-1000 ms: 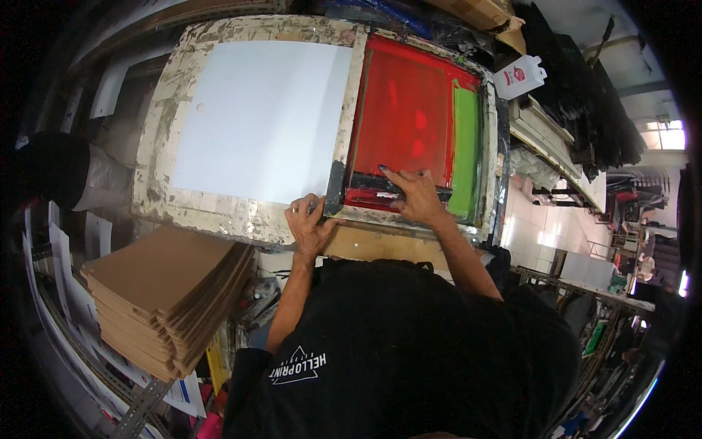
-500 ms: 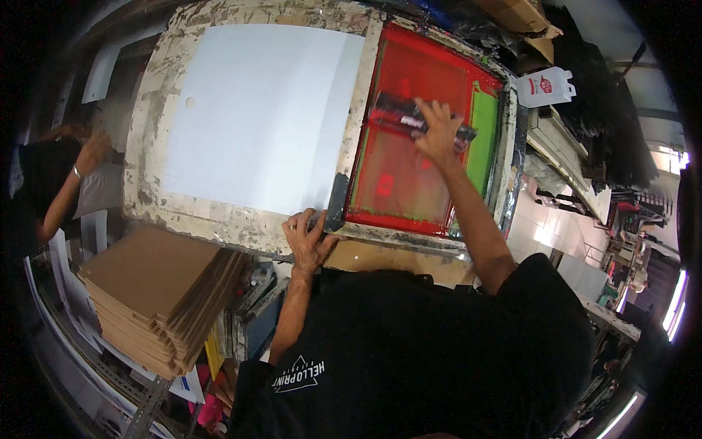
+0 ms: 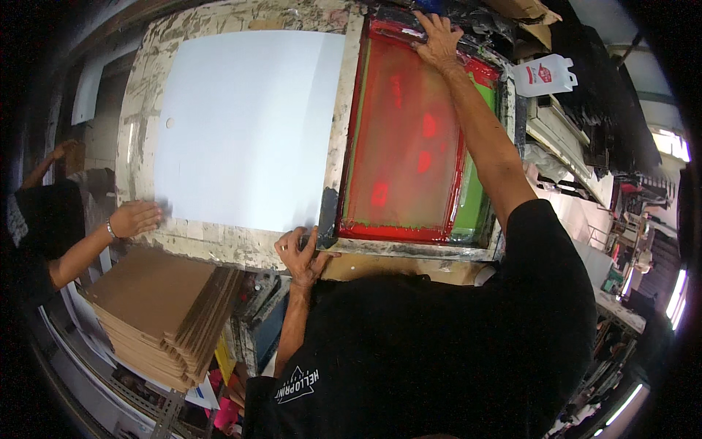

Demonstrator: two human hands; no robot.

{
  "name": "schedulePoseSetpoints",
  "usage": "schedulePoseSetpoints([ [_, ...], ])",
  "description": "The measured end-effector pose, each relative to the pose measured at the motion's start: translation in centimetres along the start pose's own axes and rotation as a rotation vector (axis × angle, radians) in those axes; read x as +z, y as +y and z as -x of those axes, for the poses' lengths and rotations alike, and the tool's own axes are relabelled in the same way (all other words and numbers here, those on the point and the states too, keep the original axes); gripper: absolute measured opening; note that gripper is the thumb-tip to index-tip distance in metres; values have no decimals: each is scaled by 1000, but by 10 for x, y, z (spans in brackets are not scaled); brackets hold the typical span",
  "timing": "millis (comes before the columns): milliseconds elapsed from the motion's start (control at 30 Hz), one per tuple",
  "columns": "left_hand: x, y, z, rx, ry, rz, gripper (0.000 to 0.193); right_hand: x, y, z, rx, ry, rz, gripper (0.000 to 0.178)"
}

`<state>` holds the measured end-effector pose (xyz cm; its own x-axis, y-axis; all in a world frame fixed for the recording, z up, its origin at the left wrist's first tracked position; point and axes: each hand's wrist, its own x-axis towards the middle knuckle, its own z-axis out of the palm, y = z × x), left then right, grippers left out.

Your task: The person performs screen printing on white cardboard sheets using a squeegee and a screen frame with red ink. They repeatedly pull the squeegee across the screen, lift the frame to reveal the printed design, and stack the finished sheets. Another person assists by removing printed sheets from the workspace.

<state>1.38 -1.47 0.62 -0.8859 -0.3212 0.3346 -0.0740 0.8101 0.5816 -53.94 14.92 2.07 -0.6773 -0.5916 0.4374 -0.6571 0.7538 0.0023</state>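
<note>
Stained table (image 3: 139, 102); white sheet (image 3: 245, 132). Right hand (image 3: 439, 44), fingers spread, with squeegee (image 3: 398, 17) now at far end of red screen (image 3: 398, 157): stroke apparently across. Left hand (image 3: 298, 256) half-curled at near corner, grip unclear. Co-worker's hand (image 3: 137, 218) newly beside sheet.

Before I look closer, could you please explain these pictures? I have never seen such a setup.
There is no robot: a person works with two bare hands, seen from a camera worn on the head, looking down. On the worn table lies a white sheet; to its right is a red screen with a green strip. The left hand is by the near left corner of the screen's frame. The right hand reaches its far end; what its grip holds is unclear. Another person's hand is by the sheet's near left corner.
</note>
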Motion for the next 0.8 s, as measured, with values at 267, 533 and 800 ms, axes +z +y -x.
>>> schedulePoseSetpoints([
  [267, 0, 2, -14, 166, 76, 29, 72, -43, -21, -15, -108, 416, 388, 68],
  [533, -61, 66, -74, 190, 283, 111, 75, -353, -98, 106, -319, -556, -452, 93],
  [800, -117, 158, -215, 16, 490, 540, 54, -453, -118, 162, -35, -317, 85, 74],
])
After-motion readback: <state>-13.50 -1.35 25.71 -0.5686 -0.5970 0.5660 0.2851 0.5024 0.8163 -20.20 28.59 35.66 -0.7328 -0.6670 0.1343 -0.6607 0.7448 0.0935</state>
